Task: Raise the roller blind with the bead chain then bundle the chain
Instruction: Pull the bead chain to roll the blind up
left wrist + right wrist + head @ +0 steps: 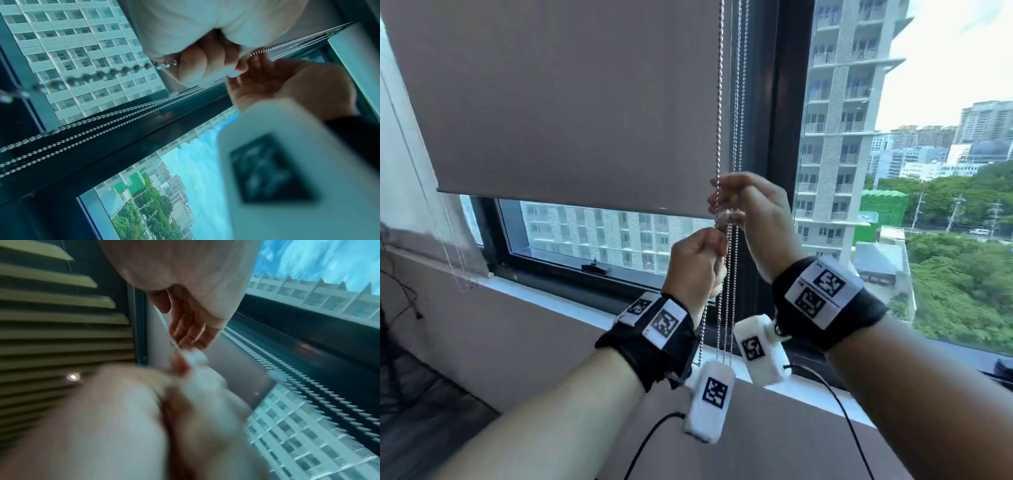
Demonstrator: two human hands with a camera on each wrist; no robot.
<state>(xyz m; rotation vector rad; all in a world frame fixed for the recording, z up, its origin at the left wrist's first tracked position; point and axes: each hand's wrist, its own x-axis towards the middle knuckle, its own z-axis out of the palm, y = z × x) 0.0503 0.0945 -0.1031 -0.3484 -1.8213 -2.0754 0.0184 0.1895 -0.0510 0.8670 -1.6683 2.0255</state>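
The grey-brown roller blind covers most of the left window pane, its bottom bar a little above the sill. Its metal bead chain hangs along the blind's right edge. My left hand grips the chain in a fist; in the left wrist view the beads come out below the curled fingers. My right hand is just above it. Its fingers lie nearly straight against the chain, thumb apart. The left hand is a blur in the right wrist view.
Two more chain strands hang just right of the held one, in front of the dark window mullion. The white sill runs below the hands. Black cables trail from the wrist cameras. Another chain hangs at the far left.
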